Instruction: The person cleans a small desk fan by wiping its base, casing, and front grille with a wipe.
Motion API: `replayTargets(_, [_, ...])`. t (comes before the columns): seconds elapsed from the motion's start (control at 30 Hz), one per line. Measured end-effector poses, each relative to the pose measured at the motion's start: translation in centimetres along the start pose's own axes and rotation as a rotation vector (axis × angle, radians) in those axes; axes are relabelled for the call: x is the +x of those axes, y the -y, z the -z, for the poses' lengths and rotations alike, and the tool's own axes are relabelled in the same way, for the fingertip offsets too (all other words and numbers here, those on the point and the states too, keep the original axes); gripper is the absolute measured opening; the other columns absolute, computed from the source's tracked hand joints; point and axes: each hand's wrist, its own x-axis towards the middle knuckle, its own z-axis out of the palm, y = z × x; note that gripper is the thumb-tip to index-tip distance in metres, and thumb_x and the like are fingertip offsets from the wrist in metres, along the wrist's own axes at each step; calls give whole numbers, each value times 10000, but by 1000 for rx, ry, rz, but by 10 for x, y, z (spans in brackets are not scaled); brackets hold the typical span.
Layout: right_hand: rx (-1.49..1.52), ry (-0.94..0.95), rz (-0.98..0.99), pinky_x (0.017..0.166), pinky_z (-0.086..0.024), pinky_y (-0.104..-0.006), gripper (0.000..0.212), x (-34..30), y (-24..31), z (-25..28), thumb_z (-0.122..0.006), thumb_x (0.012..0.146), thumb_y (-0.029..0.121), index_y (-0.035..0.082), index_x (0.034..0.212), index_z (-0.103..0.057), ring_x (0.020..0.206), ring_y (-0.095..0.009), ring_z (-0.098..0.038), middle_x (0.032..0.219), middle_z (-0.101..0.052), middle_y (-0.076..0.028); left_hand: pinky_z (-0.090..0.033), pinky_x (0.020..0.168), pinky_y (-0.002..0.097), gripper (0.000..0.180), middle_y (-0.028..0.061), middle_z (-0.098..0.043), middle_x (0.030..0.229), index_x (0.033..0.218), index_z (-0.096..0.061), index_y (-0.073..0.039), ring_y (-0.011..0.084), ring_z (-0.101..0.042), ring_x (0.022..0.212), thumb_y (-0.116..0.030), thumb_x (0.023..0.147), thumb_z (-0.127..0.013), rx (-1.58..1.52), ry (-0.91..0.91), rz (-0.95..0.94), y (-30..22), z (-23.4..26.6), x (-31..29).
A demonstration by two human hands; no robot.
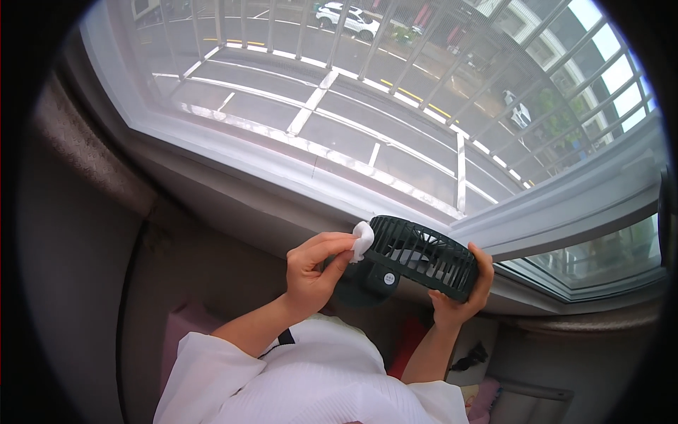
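Observation:
A small dark green desk fan [428, 256] is held up in front of me near the window, its slatted cage tilted and pale blades showing between the slats. My right hand [466, 284] grips the cage at its right end, thumb below and fingers round the far edge. In my left hand [316, 267], thumb and fingers pinch a white wipe [363, 240], which touches the cage's left edge. Below the cage, the fan's rounded base [360, 281] sits partly behind my left hand.
Beyond the fan stretches a white window frame [282, 171] with metal bars [365, 53] outside. A white car [347, 20] stands on the road below. Curtains [92, 141] hang at the left. To the lower right, a small black object [470, 357] lies on a pale surface.

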Motion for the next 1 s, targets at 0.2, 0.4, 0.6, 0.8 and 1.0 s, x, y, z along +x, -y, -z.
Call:
replayTargets(0.2, [-33, 13, 56, 729, -422, -271, 828, 2, 5, -3, -857, 654, 531, -11, 1208, -567, 808, -149, -525, 905, -540, -56, -489, 745, 217, 172, 99, -682, 1018, 1092, -678, 34, 106, -619, 863, 6, 949, -587, -71, 26, 29, 10, -9, 22])
replayTargets(0.4, [-58, 35, 131, 697, -435, -278, 808, -5, 10, 0, -870, 660, 492, -11, 1211, -558, 776, -164, -540, 899, -558, -75, -492, 743, 213, 173, 91, -683, 1004, 1091, -678, 32, 98, -618, 857, 17, 945, -585, -129, 4, 73, -1, -1, 30])
replayTargets(0.6, [-25, 51, 148, 704, -457, -285, 776, -4, 13, 1, -892, 655, 421, -14, 1205, -559, 790, -181, -568, 919, -581, -91, -546, 765, 299, 266, 139, -699, 987, 962, -701, 10, 242, -681, 851, 127, 732, -634, 170, 71, -479, -49, 1, 20])
replayTargets(0.8, [-30, 49, 142, 714, -468, -293, 757, -1, 14, 3, -893, 660, 390, -13, 1208, -559, 798, -193, -573, 934, -588, -102, -563, 824, 349, 274, 130, -704, 1022, 1001, -724, -8, 290, -685, 941, 52, 740, -665, 465, 234, -594, -62, -19, 27])
replayTargets(1.0, [-36, 5, 130, 695, -505, -341, 753, 3, 20, -3, -934, 572, 292, 39, 1187, -580, 784, -239, -623, 924, -636, -92, -557, 867, 384, 256, 182, -678, 1118, 1079, -697, 22, 341, -666, 1044, 6, 829, -642, 504, 285, -492, -67, -24, 43])
